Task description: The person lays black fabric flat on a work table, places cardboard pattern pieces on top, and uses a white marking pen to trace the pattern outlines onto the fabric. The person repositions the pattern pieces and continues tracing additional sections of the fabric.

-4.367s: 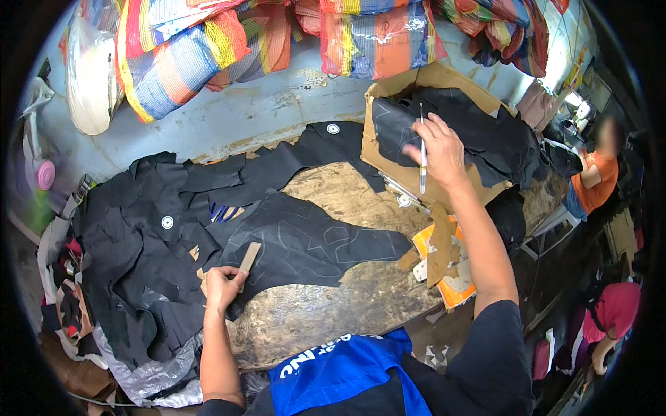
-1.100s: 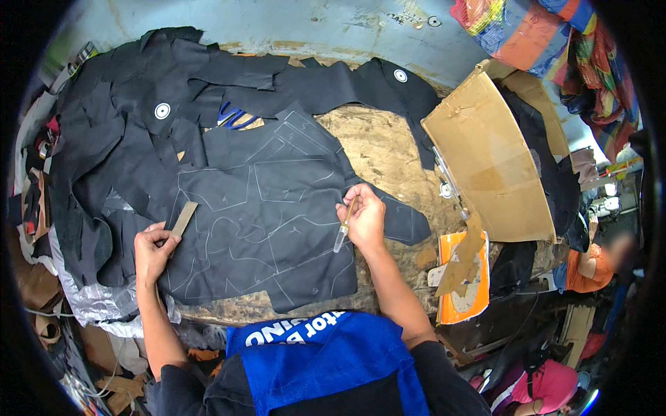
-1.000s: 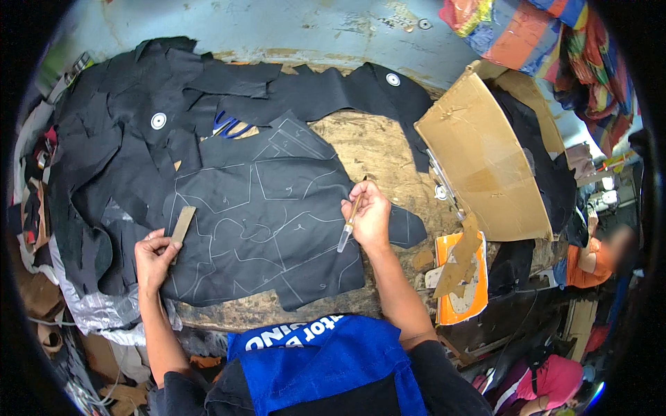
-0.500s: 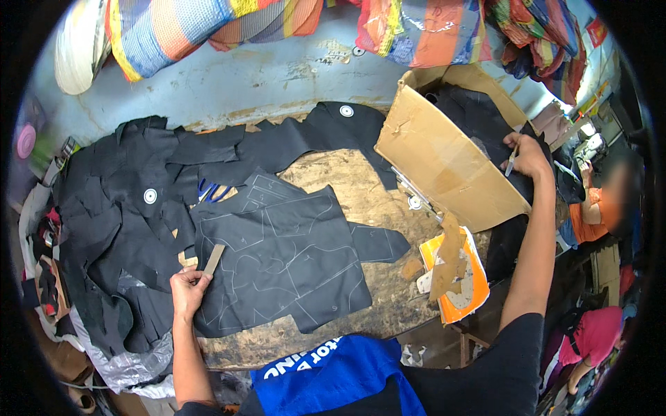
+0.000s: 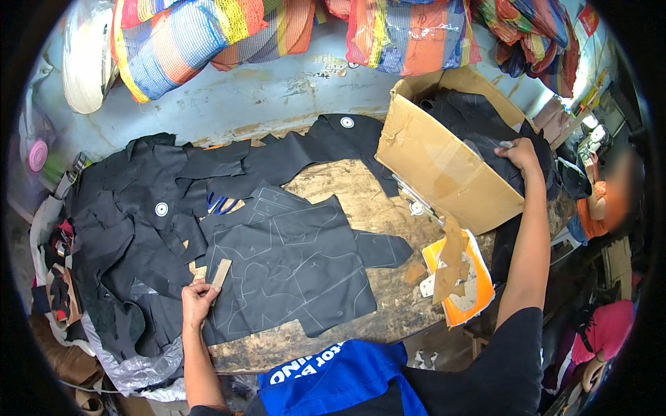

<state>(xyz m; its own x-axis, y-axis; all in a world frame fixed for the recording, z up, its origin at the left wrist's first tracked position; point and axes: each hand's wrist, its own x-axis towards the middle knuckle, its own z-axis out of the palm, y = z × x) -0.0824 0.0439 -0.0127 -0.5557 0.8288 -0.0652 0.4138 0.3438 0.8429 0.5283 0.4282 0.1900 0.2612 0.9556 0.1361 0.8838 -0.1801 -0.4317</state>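
My left hand (image 5: 198, 304) is closed around a narrow flat tan strip (image 5: 221, 275), which sticks up from the fingers at the left edge of a black sheet (image 5: 291, 270). The sheet looks like leather and bears pale drawn outlines of pattern pieces. At the right, my right hand (image 5: 522, 154) reaches into the open cardboard box (image 5: 451, 163), its fingers curled against black material (image 5: 472, 114) inside. A short silvery pen-like stick (image 5: 506, 144) shows at those fingers; whether they also grip the material is hard to tell.
Black pieces (image 5: 132, 229) heap up at the left around blue-handled scissors (image 5: 222, 204). An orange-edged booklet (image 5: 475, 298) with a brown cut template (image 5: 452, 267) lies at the table's (image 5: 409, 305) right front. Striped woven bags (image 5: 409, 38) hang behind. A co-worker (image 5: 600, 208) sits far right.
My right hand has turned and moved slightly up at the box, its fingers now curled over the black material. My left hand keeps the strip. The whole view has shifted a little.
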